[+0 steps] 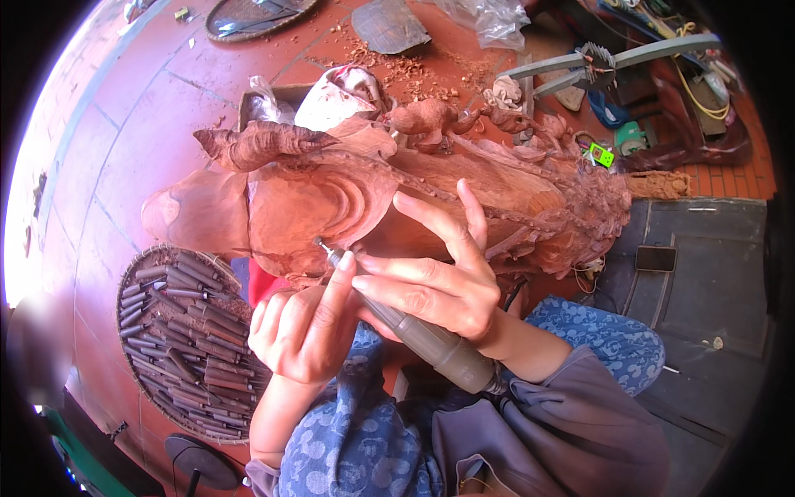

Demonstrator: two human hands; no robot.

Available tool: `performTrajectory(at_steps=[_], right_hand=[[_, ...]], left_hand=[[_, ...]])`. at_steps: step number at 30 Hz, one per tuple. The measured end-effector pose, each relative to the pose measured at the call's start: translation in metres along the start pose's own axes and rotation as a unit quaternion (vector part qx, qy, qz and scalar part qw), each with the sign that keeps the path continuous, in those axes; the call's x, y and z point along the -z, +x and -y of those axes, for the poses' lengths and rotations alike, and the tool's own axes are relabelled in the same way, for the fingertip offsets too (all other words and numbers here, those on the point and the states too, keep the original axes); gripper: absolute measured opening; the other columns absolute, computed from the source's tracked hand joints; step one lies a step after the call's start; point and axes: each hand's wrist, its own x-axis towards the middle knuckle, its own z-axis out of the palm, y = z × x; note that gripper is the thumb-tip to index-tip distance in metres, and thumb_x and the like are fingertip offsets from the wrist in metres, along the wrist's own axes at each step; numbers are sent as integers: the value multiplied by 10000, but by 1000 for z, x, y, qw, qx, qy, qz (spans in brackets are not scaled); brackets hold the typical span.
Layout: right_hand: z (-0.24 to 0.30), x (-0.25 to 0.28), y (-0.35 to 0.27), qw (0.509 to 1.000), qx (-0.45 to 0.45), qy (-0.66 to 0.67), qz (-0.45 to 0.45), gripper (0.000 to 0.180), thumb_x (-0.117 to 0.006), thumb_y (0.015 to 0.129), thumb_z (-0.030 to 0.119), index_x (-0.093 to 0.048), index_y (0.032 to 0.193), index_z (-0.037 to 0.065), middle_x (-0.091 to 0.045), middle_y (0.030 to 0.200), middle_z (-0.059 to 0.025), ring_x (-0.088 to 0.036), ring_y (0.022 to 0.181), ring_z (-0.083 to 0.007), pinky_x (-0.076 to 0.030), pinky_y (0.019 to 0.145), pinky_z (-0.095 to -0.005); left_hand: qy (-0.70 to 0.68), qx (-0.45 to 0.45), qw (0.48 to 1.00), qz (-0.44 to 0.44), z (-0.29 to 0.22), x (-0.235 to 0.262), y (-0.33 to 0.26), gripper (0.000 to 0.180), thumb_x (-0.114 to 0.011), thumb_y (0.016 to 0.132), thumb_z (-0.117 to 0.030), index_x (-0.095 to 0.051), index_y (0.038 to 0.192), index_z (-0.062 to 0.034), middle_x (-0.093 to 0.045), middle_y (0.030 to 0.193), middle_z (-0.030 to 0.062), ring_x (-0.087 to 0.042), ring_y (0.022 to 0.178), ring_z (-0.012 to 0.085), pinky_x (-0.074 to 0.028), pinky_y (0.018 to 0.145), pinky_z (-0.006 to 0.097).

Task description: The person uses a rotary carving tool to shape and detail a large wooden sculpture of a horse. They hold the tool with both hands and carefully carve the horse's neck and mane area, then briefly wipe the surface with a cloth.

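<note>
A large reddish-brown wood carving [306, 199] lies lengthwise before me, with curved grooves at its left part and dense knotty relief at its right end. My left hand [302, 331] grips the front of a grey rotary tool handpiece [439, 348], its index finger along the collar. Around the same handpiece, farther back, my right hand [443, 286] pinches with thumb and fingers, while two other fingers stretch out over the wood. A small round burr [320, 242] at the tool's tip meets or nearly meets the carving below the grooves. The handpiece's rear end reaches my sleeve.
A round basket [124, 331] full of dark-handled carving chisels sits on the left. Wood shavings [464, 70] litter the tiled floor beyond the carving, near a grey slab [389, 25]. A clamp-like frame [609, 62] stands far right; a phone [656, 258] lies on a dark panel.
</note>
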Motion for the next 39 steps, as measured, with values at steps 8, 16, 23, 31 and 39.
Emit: performTrajectory(at_steps=[8,16,23,31,39], right_hand=[[-3,9,-2,999,-22,27,-8,264,-762,757,290,-772,974,140,-729,993,-20,-619,1169,-358,-229,1102,-658],[-10,20,0,999,-27,21,-14,304,-827,739,182,-765,1028,112,-717,1043,-52,-649,1130,-335,-397,1063,-576],[-9,20,-2,999,-26,33,-5,301,-824,742,175,-762,1027,102,-715,1042,-61,-646,1146,-335,-384,1060,-598],[-7,20,2,999,-2,30,20,314,-850,694,149,-762,992,112,-730,1007,-42,-651,1142,-336,-335,1096,-618],[-13,22,2,999,-17,47,-3,350,-835,715,153,-757,1051,93,-715,1038,-82,-637,1161,-350,-409,1045,-586]], left_hand=[[-2,-39,999,-7,0,-10,6,401,-783,699,-151,-753,1091,-72,-572,701,-40,-520,553,91,-395,536,235],[-21,-55,998,-35,-6,-27,19,406,-734,669,-114,-756,1073,-69,-502,651,-40,-480,511,74,-373,479,225],[-13,-62,997,-37,-5,-26,16,388,-722,690,-111,-756,1074,-69,-528,663,-39,-498,523,76,-381,483,222],[-9,-42,999,-7,-4,-11,9,413,-776,664,-131,-755,1068,-47,-573,687,-16,-520,534,98,-399,499,233],[-17,-57,998,-29,-6,-22,21,371,-730,714,-105,-751,1082,-63,-551,680,-19,-512,533,94,-399,502,229]])
